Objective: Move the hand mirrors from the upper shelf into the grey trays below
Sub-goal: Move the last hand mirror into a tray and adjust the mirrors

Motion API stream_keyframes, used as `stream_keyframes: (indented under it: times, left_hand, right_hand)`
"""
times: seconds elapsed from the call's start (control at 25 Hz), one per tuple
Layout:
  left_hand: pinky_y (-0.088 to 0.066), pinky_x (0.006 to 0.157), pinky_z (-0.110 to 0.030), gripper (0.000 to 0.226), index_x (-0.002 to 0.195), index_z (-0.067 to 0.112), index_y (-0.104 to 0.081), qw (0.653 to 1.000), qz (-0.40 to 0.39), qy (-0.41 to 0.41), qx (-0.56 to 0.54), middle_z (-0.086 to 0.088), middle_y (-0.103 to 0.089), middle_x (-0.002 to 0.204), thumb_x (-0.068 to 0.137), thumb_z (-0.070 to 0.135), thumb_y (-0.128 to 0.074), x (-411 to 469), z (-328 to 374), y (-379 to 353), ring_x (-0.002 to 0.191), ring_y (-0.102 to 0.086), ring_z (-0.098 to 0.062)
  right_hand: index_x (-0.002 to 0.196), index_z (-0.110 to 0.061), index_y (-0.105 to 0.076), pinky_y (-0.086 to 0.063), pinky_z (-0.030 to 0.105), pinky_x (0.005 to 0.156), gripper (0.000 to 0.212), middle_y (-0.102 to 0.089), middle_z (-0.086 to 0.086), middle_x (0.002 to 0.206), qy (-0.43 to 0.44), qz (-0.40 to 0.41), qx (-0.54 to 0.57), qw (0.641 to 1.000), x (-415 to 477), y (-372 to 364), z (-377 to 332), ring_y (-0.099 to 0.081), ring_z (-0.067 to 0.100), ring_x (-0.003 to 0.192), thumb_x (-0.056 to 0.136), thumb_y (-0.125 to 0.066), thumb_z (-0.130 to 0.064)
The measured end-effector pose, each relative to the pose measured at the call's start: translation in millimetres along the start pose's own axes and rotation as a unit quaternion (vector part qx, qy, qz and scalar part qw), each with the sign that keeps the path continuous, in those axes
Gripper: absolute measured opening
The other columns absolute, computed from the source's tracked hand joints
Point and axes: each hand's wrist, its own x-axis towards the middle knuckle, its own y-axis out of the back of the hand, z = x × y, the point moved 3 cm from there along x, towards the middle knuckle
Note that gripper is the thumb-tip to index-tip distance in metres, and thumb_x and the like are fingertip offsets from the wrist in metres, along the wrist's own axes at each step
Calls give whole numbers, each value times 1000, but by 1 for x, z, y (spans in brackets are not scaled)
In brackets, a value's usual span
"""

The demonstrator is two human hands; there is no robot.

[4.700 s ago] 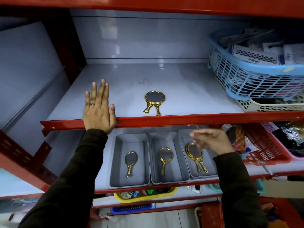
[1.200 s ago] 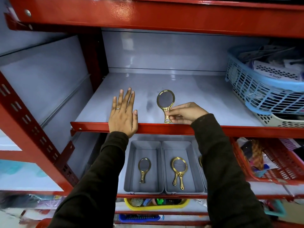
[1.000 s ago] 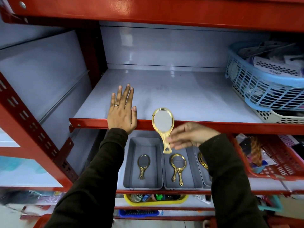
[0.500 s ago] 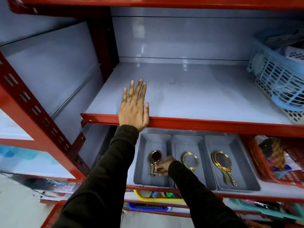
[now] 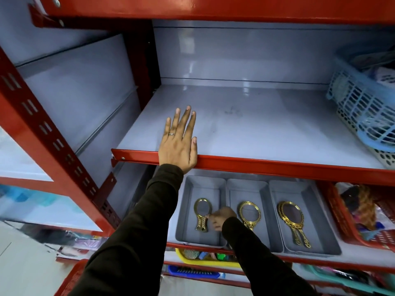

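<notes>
The upper shelf (image 5: 267,133) holds no mirrors. Below it stand three grey trays side by side: left (image 5: 185,214), middle (image 5: 264,229), right (image 5: 320,229). A gold hand mirror (image 5: 202,212) lies in the left tray, and its handle looks doubled, as if a second one lies under it. My right hand (image 5: 220,217) reaches into that tray with its fingertips closed on the mirror's neck. Another gold mirror (image 5: 249,213) lies in the middle tray, partly behind my right wrist. The right tray holds two stacked mirrors (image 5: 291,218). My left hand (image 5: 178,144) lies flat on the upper shelf's red front edge.
A blue mesh basket (image 5: 363,107) full of goods sits at the upper shelf's right end. A red basket (image 5: 342,218) stands right of the trays. A yellow bin (image 5: 205,260) sits on the shelf below. A red upright post (image 5: 53,137) stands at the left.
My right hand took the last mirror off the upper shelf, carried it down past the red edge and laid it in the left tray. The left hand stayed put.
</notes>
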Motion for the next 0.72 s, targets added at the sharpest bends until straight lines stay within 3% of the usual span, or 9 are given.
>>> stream_keyframes:
  times: [0.08,0.2,0.28,0.36,0.48,0.56,0.64,0.72]
  left_hand:
    - [-4,125,-40,67,156,9,-22,1000,-9,0,1,-7,-17,164,93,29,-30,-1,4,5,153,-10,-26]
    - [-3,125,-39,67,156,8,-19,1000,-29,10,-1,-6,-13,165,94,29,-28,0,10,14,153,-7,-24]
    - [0,125,-38,66,157,9,-16,999,-31,40,-12,-6,-9,166,95,31,-25,-8,13,20,154,-2,-23]
    - [3,125,-38,66,157,11,-14,994,-18,86,-58,-6,-6,166,96,31,-26,-29,17,23,154,1,-23]
    - [6,124,-38,68,157,12,-13,981,0,130,-144,-6,-3,166,94,31,-32,-77,44,25,154,0,-25]
    - [8,124,-38,70,157,11,-12,972,-11,139,-188,-6,-4,165,93,30,-33,-110,73,19,154,-1,-25]
    - [6,124,-36,68,157,15,-9,963,-56,135,-226,-1,-4,165,95,32,-31,-138,108,4,154,-1,-20]
    - [-4,124,-32,62,156,25,-11,941,-123,147,-277,8,-7,164,98,39,-26,-160,142,-14,153,-3,-7]
  right_hand:
    - [87,-3,-64,-59,46,88,22,-73,21,99,26,12,63,998,-13,17,2,-72,32,90,82,-75,-22]
    - [86,-3,-68,-58,37,82,21,-73,23,101,47,44,119,991,-31,52,5,-71,32,94,84,-73,-23]
    - [81,-2,-70,-54,29,65,17,-67,20,82,61,50,130,988,-40,73,8,-67,23,68,83,-73,-19]
    - [86,3,-72,-49,26,58,17,-61,14,75,78,62,130,986,-46,91,11,-57,20,62,85,-71,-14]
    - [88,1,-72,-57,39,75,15,-67,15,84,88,95,137,982,-52,118,19,-62,25,77,87,-67,-14]
    - [99,2,-72,-56,38,79,24,-69,14,88,86,92,144,981,-51,135,27,-64,24,79,90,-64,-18]
    - [115,7,-66,-54,38,81,34,-68,19,91,66,76,168,981,-49,154,38,-66,31,85,93,-59,-19]
    - [115,10,-64,-52,45,91,36,-68,32,109,54,75,193,977,-50,173,47,-66,43,101,94,-58,-18]
